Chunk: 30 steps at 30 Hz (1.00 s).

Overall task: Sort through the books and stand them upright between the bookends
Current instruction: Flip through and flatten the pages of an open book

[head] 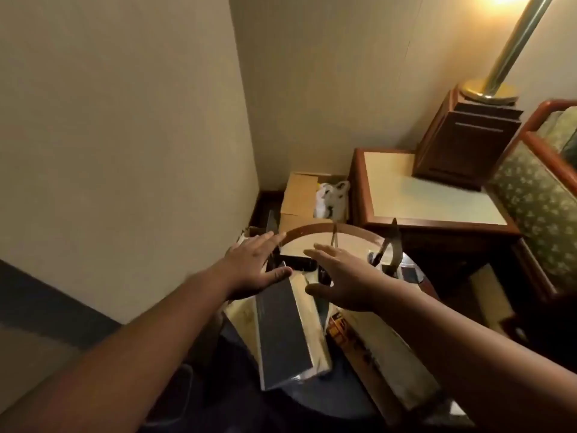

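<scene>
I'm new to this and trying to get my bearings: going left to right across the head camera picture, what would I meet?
Bare wall → left hand → dark book → right hand → wooden side table → lamp base → patterned chair.

This looks like a hotel or guest bedroom corner, warmly lit and tight on space. A brass floor lamp (512, 48) stands on a dark wooden cabinet (462, 142) beside a nightstand (421, 189) and a floral upholstered headboard (537, 198), with plain beige walls (125, 120) and an open cardboard box (299, 195) on the floor.
</scene>
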### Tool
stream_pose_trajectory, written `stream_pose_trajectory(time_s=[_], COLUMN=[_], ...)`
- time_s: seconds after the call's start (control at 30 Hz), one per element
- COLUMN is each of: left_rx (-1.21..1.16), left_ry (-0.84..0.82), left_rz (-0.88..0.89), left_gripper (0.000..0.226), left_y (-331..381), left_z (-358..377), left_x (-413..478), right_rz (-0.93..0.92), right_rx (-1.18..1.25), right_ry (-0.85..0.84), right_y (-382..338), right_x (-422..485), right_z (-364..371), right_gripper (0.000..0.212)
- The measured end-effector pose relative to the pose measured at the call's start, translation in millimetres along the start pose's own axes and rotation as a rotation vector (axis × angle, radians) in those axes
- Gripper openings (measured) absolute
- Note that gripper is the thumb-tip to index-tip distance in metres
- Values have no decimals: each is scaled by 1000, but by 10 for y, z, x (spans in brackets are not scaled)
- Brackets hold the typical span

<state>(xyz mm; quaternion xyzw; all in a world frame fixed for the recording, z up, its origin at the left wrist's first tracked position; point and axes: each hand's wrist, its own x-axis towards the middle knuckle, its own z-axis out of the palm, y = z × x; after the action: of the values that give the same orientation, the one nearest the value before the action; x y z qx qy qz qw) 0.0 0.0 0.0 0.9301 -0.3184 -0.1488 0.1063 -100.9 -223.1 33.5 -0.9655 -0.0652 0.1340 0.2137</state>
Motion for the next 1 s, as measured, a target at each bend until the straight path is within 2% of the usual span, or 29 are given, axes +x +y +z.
stream_pose_trajectory(time_s=[0.13, 0.2, 0.37, 0.47, 0.63, 0.73, 0.87, 0.93, 1.0], left_rx=[-37, -51, -90, -42, 11, 11, 17, 12, -20], left_ry=[-83, -84, 53, 111, 171, 158, 161, 223, 348], left_rz=[-48, -56, 3, -13, -22, 53, 141, 200, 272], left_gripper=[85, 89, 83, 81, 64, 69, 86, 88, 81], left_y=[-270, -336, -431, -405, -207, -100, 49, 105, 152], left_z=[830, 1166, 1629, 1716, 1743, 1794, 1820, 1790, 1732], left_x=[-230, -269, -219, -249, -493, -797, -1107, -1178, -1216], right_rz=[-39, -59, 3, 17, 31, 53, 58, 57, 36], right_rx=[11, 8, -109, -174, -143, -115, -78, 3, 94], right_ry=[-47, -15, 21, -10, 100, 117, 146, 184, 240], right_y=[-58, -44, 120, 186, 170, 129, 79, 69, 83], right_x=[-13, -15, 80, 80, -97, -283, -421, -466, -512], right_z=[750, 1054, 1422, 1620, 1826, 1898, 1904, 1878, 1859], right_gripper=[78, 77, 72, 67, 68, 72, 72, 71, 72])
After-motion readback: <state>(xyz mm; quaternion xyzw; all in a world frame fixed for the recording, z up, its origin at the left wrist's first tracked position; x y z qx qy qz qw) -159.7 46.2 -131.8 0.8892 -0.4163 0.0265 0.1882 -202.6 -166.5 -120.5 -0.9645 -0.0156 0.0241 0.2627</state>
